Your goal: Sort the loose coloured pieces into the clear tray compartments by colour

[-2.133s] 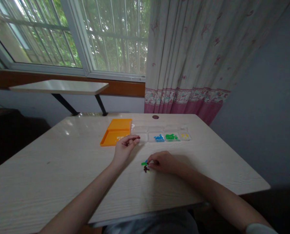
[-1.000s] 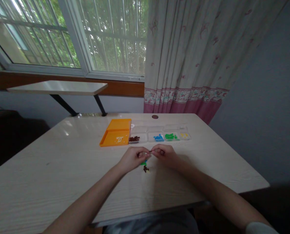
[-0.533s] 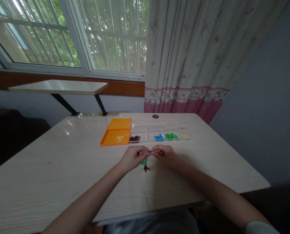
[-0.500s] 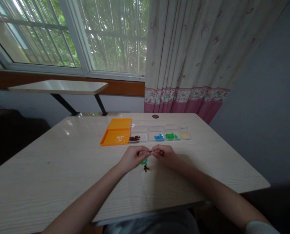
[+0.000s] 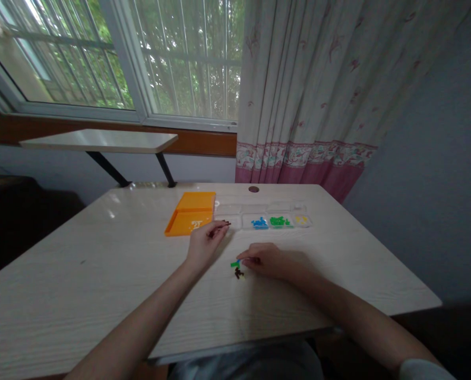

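My left hand (image 5: pixel 207 241) reaches over the near edge of the clear sectioned tray (image 5: pixel 237 227), its fingers drawn together at the dark brown pieces (image 5: pixel 226 222). Whether a piece is between its fingertips is hidden. Closer to me, my right hand (image 5: pixel 265 258) is closed in a pinch; what it holds is too small to make out. Its fingertips are beside a blue piece (image 5: pixel 238 260) and a green piece (image 5: pixel 234 265) on the table. Just nearer lies a small cluster of dark brown pieces (image 5: pixel 239 273) with a yellow bit (image 5: pixel 242 277).
Left of the tray lies an open orange case (image 5: pixel 175 224) with white pieces (image 5: pixel 195 225) in it. Other tray compartments hold blue pieces (image 5: pixel 259 224), green pieces (image 5: pixel 279 221) and yellow pieces (image 5: pixel 300 219). A raised shelf (image 5: pixel 101 141) stands at the table's back left.
My hands were together above the cluster, fingertips meeting at a small dark piece. The left has moved forward and left to the tray; the right has come down beside the blue and green pieces.
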`<action>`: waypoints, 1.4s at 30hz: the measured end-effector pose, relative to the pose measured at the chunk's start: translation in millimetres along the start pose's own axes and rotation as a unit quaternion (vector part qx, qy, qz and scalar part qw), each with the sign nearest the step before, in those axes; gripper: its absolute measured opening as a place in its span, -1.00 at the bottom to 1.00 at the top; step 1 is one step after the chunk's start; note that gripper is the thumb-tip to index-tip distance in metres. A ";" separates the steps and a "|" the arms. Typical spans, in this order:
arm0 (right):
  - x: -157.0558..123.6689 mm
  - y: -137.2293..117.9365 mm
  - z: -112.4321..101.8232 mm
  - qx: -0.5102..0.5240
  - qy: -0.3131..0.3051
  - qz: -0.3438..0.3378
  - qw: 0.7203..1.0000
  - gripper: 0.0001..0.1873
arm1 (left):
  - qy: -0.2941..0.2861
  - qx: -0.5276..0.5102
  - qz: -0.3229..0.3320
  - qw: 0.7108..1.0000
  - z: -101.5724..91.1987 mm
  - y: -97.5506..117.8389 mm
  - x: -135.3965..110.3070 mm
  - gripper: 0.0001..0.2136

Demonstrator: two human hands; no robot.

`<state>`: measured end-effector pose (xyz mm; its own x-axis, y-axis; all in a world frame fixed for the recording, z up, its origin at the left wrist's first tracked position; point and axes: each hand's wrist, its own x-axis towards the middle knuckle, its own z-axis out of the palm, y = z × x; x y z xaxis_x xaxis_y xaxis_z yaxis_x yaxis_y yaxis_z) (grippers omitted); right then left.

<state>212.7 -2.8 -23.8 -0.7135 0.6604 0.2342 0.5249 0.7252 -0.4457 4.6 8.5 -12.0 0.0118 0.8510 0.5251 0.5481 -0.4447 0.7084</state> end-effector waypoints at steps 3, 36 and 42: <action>0.4 -1.3 1.7 -0.020 -0.011 0.005 1.000 -0.74 | 0.006 0.001 0.003 1.000 1.2 0.3 -1.7 -0.80; 1.9 0.5 -1.9 -0.009 -0.034 0.037 0.999 -0.85 | 0.059 0.166 -0.043 0.983 -0.3 -14.5 7.8 -0.72; 1.9 -1.3 -4.2 0.022 -0.026 0.051 0.998 -0.86 | 0.039 0.212 -0.077 0.974 -0.5 -26.3 15.5 -0.72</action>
<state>212.7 -1.7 -19.1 -0.6813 0.7183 0.1414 0.5760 0.6451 -0.5020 -10.0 33.2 -22.3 -0.1524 0.8669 0.4745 0.8342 -0.1447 0.5322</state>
